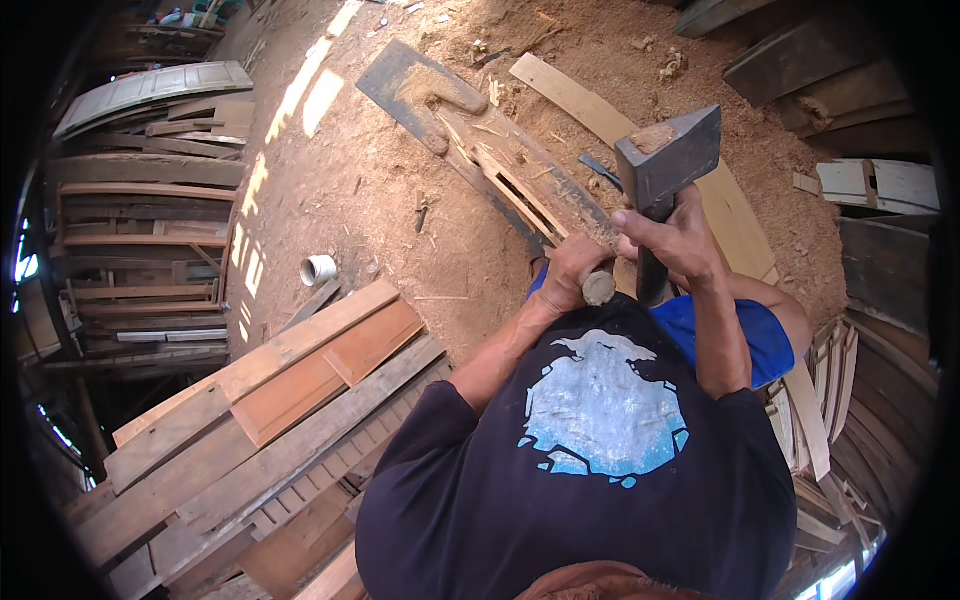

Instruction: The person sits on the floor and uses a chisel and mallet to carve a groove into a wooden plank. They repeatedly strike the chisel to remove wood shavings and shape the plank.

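My left hand (577, 268) is closed round a chisel whose round, battered wooden handle end (598, 289) faces up toward me; its blade is hidden below the fist. Just ahead lies a narrow piece of wood (480, 160) with a long dark slot (530, 203) cut in it. It rests along a dark, worn plank bench (395, 85) strewn with shavings. In my right hand (685, 245) is a wooden mallet, its dark, blocky head (672, 158) raised above the fist and to the right of the chisel. The mallet's handle points down toward my lap.
Beside the bench lies a blue-grey flat tool (600, 170). A long pale board (585, 103) runs along the right. Stacked planks (300, 400) fill the near left, with more timber (150, 200) beyond. A white cup-like container (318, 269) stands on the sawdust-covered ground.
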Tool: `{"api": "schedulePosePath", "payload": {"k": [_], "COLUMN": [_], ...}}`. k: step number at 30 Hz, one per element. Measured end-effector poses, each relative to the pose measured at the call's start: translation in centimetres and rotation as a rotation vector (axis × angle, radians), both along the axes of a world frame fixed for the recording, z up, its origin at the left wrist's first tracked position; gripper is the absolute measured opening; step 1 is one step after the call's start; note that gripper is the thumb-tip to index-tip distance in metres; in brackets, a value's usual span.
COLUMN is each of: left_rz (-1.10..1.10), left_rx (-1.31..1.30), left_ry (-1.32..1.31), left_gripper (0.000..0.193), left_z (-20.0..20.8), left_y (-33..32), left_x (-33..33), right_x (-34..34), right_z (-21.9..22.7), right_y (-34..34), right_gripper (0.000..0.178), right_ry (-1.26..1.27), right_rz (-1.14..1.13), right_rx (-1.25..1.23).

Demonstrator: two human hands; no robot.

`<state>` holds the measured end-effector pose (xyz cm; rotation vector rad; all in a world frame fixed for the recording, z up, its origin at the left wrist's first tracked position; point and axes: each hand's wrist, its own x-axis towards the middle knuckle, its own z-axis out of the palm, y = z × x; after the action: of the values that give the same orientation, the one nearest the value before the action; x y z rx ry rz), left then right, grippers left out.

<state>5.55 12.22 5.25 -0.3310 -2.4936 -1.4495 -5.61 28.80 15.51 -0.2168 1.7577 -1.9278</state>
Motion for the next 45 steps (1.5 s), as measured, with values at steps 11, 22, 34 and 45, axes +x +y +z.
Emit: {"api": "schedulePosePath", "payload": {"k": [11,22,34,45], "left_rz": [-0.088,-0.2,0.225,0.444], "left_rx": [-0.133,-0.253,0.002,0.371], "left_ry": [0.091,0.16,0.163,0.063], "left_gripper": [0.019,0.008,0.013,0.023], "left_z": [-2.3,-3.9,-1.4,7.2], "left_y": [-0.2,0.9,-5.3,-8.9], "left_x": [0.9,1.0,-2.8,-7.6], "right_x": [1.1,3.0,2.8,3.1], "right_z": [0.9,-1.3,-0.9,-0.7], "right_y": [0.8,2.0,2.7,2.6], "right_gripper": [0.033,0.026,0.032,0.042], "right_ry": [-0.115,-0.038,-0.03,0.073], "right_rz": [0.034,0.013,0.024,0.018], "right_rx": [-0.192,-0.113,-0.123,-0.076]}}
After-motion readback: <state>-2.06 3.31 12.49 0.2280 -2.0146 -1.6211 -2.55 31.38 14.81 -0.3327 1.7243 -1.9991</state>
